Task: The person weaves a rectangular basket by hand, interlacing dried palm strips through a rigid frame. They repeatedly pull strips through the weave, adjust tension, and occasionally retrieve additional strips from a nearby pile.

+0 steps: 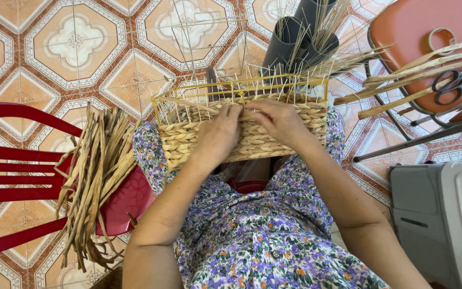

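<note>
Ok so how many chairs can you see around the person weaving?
2. A red chair stands at the left, with a bundle of dried straw lying on its seat. An orange chair is at the upper right, holding scissors. Others may be outside the view.

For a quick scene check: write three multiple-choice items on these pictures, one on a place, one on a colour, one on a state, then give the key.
1. Where do the scissors lie?
A. on the orange stool at the right
B. on the red chair
C. inside the basket

2. What colour is the chair that bears the bundle of dried strands?
A. blue
B. red
C. grey

3. How is the woven basket held?
A. by one hand only
B. by no hand
C. by the left hand and right hand together

Key: 1 A, they rest among strips there; 2 B, red slats show; 3 C, both hands press its woven side.
</note>
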